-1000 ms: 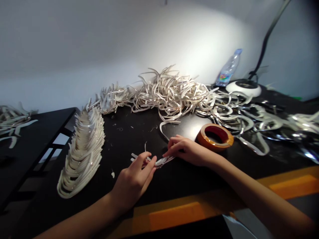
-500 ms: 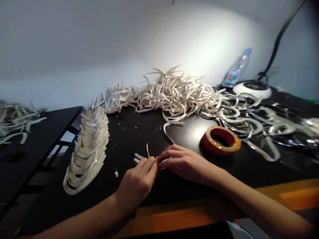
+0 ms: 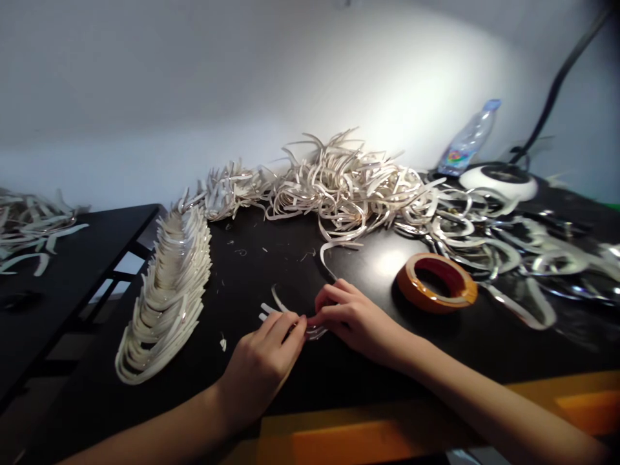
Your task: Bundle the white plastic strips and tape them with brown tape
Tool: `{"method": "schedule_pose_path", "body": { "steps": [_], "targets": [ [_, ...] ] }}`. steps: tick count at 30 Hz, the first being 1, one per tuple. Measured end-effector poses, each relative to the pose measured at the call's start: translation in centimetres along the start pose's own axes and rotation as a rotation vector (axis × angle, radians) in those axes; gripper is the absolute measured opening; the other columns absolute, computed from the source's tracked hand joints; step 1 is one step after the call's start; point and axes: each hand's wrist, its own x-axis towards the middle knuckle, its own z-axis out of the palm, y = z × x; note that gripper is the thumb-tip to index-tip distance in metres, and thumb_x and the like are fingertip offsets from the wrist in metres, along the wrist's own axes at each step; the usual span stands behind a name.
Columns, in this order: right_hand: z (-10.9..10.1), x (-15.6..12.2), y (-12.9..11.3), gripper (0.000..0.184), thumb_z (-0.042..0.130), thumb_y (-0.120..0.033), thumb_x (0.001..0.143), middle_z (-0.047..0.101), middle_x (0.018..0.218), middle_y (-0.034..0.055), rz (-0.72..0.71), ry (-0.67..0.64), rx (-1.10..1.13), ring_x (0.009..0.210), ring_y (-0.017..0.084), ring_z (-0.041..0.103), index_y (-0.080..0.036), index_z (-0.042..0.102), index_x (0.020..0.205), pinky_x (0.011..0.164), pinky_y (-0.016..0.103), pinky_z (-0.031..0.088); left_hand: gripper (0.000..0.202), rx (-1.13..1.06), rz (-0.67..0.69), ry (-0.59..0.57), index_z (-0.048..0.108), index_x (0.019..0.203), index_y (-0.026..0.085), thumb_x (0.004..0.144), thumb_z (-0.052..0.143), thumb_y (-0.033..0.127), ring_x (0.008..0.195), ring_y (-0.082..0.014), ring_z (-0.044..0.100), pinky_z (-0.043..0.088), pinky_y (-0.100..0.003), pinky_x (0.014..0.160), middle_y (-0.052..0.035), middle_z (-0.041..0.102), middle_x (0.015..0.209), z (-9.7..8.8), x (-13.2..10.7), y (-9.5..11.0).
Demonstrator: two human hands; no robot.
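My left hand (image 3: 264,361) and my right hand (image 3: 351,320) meet near the front middle of the black table (image 3: 252,265). Both pinch a small bundle of curved cream strips (image 3: 274,312) that lies on the table, its ends sticking out to the left of my left fingers. The fingertips of the two hands nearly touch. A single loose strip (image 3: 334,248) curls just beyond my right hand.
A neat stacked row of cream strips (image 3: 167,290) lies at the left. A big tangled heap (image 3: 339,184) fills the back. An orange tape roll (image 3: 436,282) sits right of my hand. Behind stand a plastic bottle (image 3: 467,139) and a white lamp base (image 3: 498,181). More strips (image 3: 33,223) lie on a side table.
My right hand has slid left along the bundle until its fingertips meet my left hand. The view has shifted slightly left.
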Motion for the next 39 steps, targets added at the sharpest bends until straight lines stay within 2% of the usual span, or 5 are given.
{"method": "schedule_pose_path", "body": {
  "steps": [8,14,23,31,39],
  "targets": [
    [0.0,-0.7,-1.4,0.026,0.049,-0.021,0.108,0.066,0.097,0.0070,-0.179,-0.119,-0.381,0.084,0.020,0.053,-0.017,0.073,0.118,0.068,0.033,0.047,0.016,-0.157,-0.076,-0.089,0.064,0.113,0.018,0.099,0.066,0.026,0.111,-0.0232,0.064,0.037,-0.055,0.122,-0.0063,0.067,0.112,0.3,0.7,-2.8],
    [0.7,-1.5,-2.1,0.024,0.053,-0.013,0.103,0.069,0.103,0.0100,-0.219,-0.128,-0.518,0.085,0.023,0.056,-0.012,0.070,0.119,0.055,0.036,0.048,0.028,-0.260,-0.236,-0.239,0.063,0.093,0.020,0.093,0.075,0.045,0.091,-0.0210,0.057,0.048,-0.037,0.084,-0.0017,0.063,0.094,-0.5,1.3,-5.8],
    [0.7,-1.6,-1.8,0.028,0.050,-0.019,0.107,0.069,0.101,0.0074,-0.153,-0.138,-0.475,0.087,0.022,0.059,-0.012,0.062,0.131,0.053,0.036,0.044,0.022,-0.330,-0.346,-0.254,0.067,0.083,0.020,0.101,0.066,0.034,0.086,-0.0183,0.056,0.041,-0.035,0.083,0.0011,0.065,0.084,-0.8,1.7,-8.5],
    [0.6,-1.1,-2.1,0.017,0.053,-0.016,0.105,0.067,0.096,0.0055,-0.162,-0.158,-0.534,0.083,0.021,0.054,-0.015,0.068,0.112,0.057,0.036,0.041,0.019,-0.223,0.109,-0.144,0.069,0.115,0.016,0.104,0.054,0.015,0.099,-0.0202,0.061,0.052,-0.033,0.087,-0.0078,0.068,0.104,-1.0,0.8,-4.7],
    [0.5,-1.5,-2.5,0.020,0.050,-0.023,0.109,0.069,0.101,0.0054,-0.140,-0.147,-0.535,0.091,0.019,0.059,-0.016,0.068,0.115,0.066,0.031,0.048,0.034,0.047,0.148,-0.117,0.062,0.131,0.006,0.100,0.048,0.004,0.108,-0.0273,0.065,0.059,-0.044,0.096,-0.0142,0.069,0.116,0.2,-0.9,-1.5]
  ]
}}
